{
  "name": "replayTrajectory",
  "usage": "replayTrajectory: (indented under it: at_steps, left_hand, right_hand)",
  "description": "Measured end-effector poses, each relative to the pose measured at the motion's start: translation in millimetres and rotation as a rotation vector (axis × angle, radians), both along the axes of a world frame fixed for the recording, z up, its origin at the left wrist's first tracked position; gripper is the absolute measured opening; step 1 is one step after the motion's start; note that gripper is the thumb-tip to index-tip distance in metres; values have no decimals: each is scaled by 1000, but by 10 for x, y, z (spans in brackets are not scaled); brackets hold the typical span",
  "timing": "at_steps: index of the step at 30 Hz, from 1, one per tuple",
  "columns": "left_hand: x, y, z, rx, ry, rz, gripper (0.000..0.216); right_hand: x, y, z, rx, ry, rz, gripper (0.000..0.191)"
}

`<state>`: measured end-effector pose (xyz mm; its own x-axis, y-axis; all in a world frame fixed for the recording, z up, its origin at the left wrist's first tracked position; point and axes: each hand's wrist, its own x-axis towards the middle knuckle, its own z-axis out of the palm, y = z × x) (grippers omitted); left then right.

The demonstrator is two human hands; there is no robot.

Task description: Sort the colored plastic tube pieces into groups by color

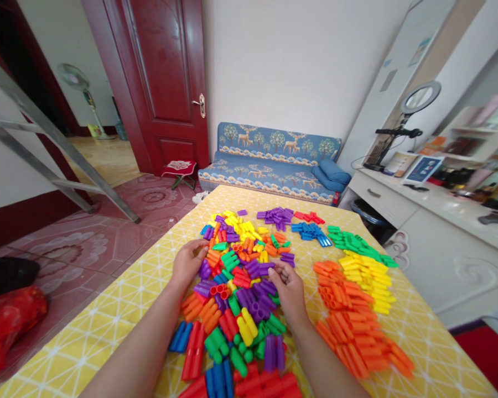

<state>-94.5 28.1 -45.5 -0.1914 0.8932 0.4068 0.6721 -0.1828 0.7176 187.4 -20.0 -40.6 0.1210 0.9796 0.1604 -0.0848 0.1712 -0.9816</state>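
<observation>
A mixed heap of plastic tube-shaped building pieces (232, 298) in several colours lies between my hands. My left hand (187, 262) rests at the heap's left edge, beside orange and purple pieces; its thumb and index finger are a little apart, and I see nothing held in them. On the right side of the heap, my right hand (289, 283) has thumb and fingers closed at the end of a purple piece (259, 269). Right of that hand are single-colour piles: orange pieces (352, 320), yellow pieces (367, 279) and green pieces (354, 243).
Purple pieces (278, 217), red pieces (310, 217) and blue pieces (309, 230) form piles along the far side of the yellow patterned tablecloth (120, 337). Beyond stands a blue sofa (269, 163). A white dresser (440, 232) is to the right, a metal ladder (62, 149) to the left.
</observation>
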Motion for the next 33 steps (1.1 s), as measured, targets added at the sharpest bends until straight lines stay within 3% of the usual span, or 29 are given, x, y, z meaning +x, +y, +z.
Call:
replayTrajectory:
  at_steps: [12, 33]
  left_hand:
    - [-39, 42, -89, 16, -6, -14, 32]
    - [-24, 26, -61, 9, -18, -19, 30]
  right_hand:
    - [-5, -15, 35, 6, -5, -4, 36]
    - [1, -13, 40, -2, -25, -11, 38]
